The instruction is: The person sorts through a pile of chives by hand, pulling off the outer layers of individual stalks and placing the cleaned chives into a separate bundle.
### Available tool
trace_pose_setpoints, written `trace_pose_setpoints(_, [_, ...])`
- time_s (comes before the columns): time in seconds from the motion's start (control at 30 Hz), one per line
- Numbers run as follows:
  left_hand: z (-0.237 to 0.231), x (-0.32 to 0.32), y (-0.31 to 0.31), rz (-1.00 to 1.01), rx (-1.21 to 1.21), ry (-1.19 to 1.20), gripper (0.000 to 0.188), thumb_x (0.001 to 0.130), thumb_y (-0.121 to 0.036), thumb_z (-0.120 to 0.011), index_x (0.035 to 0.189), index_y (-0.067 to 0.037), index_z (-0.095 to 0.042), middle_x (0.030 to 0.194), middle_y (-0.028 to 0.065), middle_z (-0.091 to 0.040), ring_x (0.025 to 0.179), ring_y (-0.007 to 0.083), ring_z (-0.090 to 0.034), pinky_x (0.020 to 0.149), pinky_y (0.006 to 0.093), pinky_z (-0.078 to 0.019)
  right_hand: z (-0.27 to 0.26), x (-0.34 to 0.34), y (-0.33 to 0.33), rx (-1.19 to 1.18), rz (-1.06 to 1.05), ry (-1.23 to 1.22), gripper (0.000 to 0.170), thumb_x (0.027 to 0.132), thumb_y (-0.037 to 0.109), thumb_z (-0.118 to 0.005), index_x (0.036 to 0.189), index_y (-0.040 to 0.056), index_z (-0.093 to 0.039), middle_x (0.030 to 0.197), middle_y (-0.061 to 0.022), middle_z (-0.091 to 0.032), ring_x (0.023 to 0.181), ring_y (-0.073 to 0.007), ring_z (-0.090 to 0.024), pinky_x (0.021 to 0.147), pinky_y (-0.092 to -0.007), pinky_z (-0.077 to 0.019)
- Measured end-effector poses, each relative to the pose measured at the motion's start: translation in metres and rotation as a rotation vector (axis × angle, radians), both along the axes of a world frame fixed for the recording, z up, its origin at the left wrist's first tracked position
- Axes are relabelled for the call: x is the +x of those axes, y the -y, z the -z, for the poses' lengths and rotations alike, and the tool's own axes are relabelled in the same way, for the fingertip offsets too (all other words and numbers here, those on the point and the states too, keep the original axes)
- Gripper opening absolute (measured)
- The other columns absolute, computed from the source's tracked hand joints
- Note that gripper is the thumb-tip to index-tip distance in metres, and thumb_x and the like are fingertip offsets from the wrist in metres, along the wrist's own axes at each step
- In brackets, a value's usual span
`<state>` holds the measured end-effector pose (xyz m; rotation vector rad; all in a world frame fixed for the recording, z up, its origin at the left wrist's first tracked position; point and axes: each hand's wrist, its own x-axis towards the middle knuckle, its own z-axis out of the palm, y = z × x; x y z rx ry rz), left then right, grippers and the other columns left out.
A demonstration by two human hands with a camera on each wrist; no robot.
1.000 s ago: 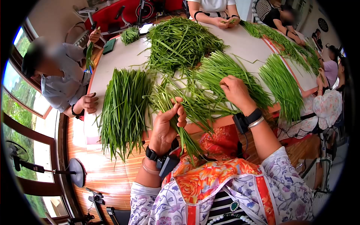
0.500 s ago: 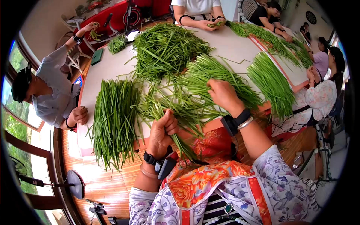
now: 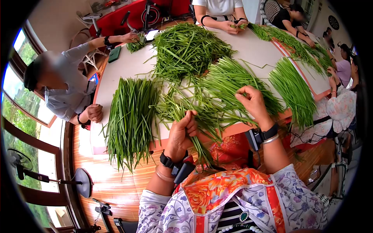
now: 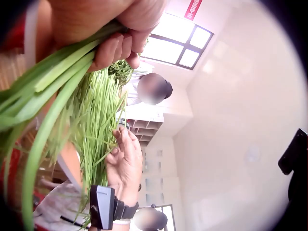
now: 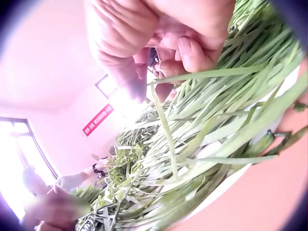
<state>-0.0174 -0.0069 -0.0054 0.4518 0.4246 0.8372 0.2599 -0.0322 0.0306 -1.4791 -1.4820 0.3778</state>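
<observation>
daylight through tall brown-framed glass windows point(image 3: 43, 161), beyond the left edge of the pale, pink-rimmed table point(image 3: 128, 64), throws white glare on the glossy striped wooden floor point(image 3: 112, 182). fisheye curves and black corners bound the head view; the right wrist view looks washed-out.

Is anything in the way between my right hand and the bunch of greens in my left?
Nothing visible blocks it. Between your right hand and the bunch of greens in your left hand, only loose stalks show, lying on the table. The neat pile past your left hand is off that path.
</observation>
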Motion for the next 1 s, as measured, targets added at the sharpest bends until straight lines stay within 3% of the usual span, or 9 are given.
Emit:
trace_pose_setpoints(0.1, [-0.008, 0.003, 0.003, -0.010, 0.013, -0.085, 0.026, 0.101, -0.025, -0.049, 0.114, -0.003, -0.055, 0.067, -0.0042, -0.032, 0.056, 0.0066, -0.028, 0.049, 0.0211, -0.0270, -0.008, -0.011, 0.008, 0.068, 0.050, 0.176, 0.008, 0.079, 0.005, -0.071, 0.081, 0.0010, -0.065, 0.077, -0.0062, -0.060, 0.059, -0.0128, -0.051, 0.052, -0.0271, -0.0393])
trace_pose_setpoints(0.13, [-0.009, 0.004, 0.004, -0.015, 0.031, -0.120, 0.034, 0.102, -0.025, -0.048, 0.127, -0.003, -0.051, 0.069, -0.0032, -0.036, 0.058, 0.0067, -0.030, 0.050, 0.0211, -0.0285, -0.011, -0.016, 0.011, 0.049, 0.033, 0.161, 0.008, 0.079, 0.005, -0.071, 0.081, 0.0011, -0.065, 0.077, -0.0067, -0.060, 0.060, -0.0140, -0.052, 0.053, -0.0276, -0.0400])
trace_pose_setpoints(0.37, [-0.021, 0.036, 0.010, -0.060, 0.058, -0.110, 0.034, 0.100, -0.018, -0.051, 0.133, -0.009, -0.049, 0.075, -0.0011, -0.049, 0.058, 0.0063, -0.036, 0.051, 0.0214, -0.0320, -0.010, -0.044, 0.029, 0.070, -0.173, 0.107, 0.008, 0.078, 0.003, -0.070, 0.083, 0.0004, -0.064, 0.079, -0.0101, -0.060, 0.071, -0.0236, -0.060, 0.062, -0.0316, -0.0458])
trace_pose_setpoints(0.47, [-0.018, 0.045, 0.011, -0.067, 0.044, -0.086, 0.031, 0.099, -0.018, -0.054, 0.129, -0.009, -0.053, 0.075, -0.0026, -0.049, 0.058, 0.0062, -0.035, 0.052, 0.0210, -0.0326, -0.007, -0.052, 0.031, 0.058, -0.203, 0.096, 0.009, 0.077, 0.003, -0.071, 0.083, 0.0011, -0.064, 0.080, -0.0103, -0.061, 0.075, -0.0271, -0.061, 0.064, -0.0351, -0.0481])
trace_pose_setpoints(0.7, [-0.006, 0.020, 0.002, -0.141, -0.014, 0.226, 0.020, 0.098, -0.026, -0.055, 0.107, -0.008, -0.057, 0.081, -0.0003, -0.044, 0.064, 0.0088, -0.034, 0.054, 0.0211, -0.0347, 0.005, -0.046, 0.031, 0.205, -0.157, 0.537, 0.012, 0.073, 0.004, -0.069, 0.083, 0.0060, -0.063, 0.081, -0.0072, -0.059, 0.080, -0.0285, -0.060, 0.070, -0.0393, -0.0483])
trace_pose_setpoints(0.83, [-0.001, -0.019, -0.006, -0.196, 0.020, 0.451, 0.018, 0.099, -0.027, -0.054, 0.101, -0.009, -0.057, 0.077, -0.0012, -0.040, 0.062, 0.0098, -0.033, 0.053, 0.0215, -0.0340, 0.007, -0.028, 0.033, 0.169, -0.052, 0.567, 0.014, 0.073, 0.000, -0.067, 0.085, 0.0050, -0.062, 0.083, -0.0082, -0.058, 0.083, -0.0295, -0.058, 0.071, -0.0395, -0.0483])
trace_pose_setpoints(1.0, [-0.004, -0.043, 0.001, -0.189, 0.034, 0.617, 0.019, 0.100, -0.028, -0.050, 0.096, -0.010, -0.055, 0.076, -0.0011, -0.038, 0.061, 0.0107, -0.034, 0.050, 0.0236, -0.0347, -0.003, -0.022, 0.031, 0.151, -0.017, 0.385, 0.014, 0.077, -0.004, -0.065, 0.089, 0.0023, -0.062, 0.087, -0.0116, -0.059, 0.079, -0.0316, -0.059, 0.067, -0.0392, -0.0481])
